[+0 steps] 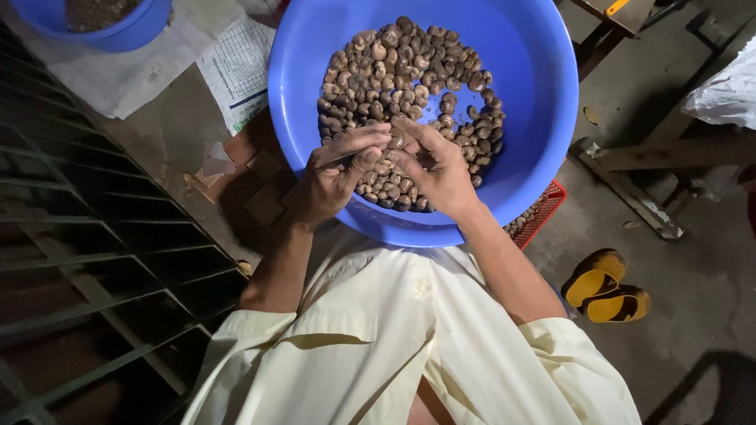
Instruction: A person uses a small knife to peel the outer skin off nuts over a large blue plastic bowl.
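Observation:
A big blue plastic basin sits in front of me, holding a heap of brown cashew nuts in their shells. Both hands meet over the near side of the heap. My left hand grips a thin dark metal tool, its tip pointing at a single nut. My right hand pinches that nut between thumb and fingers. The nut is mostly hidden by the fingers. My pale yellow shirt fills the bottom of the view.
A second blue basin stands at the top left on white paper sheets. A red mesh basket with more nuts peeks from under the big basin. Yellow sandals lie on the concrete floor at right. A metal grate runs along the left.

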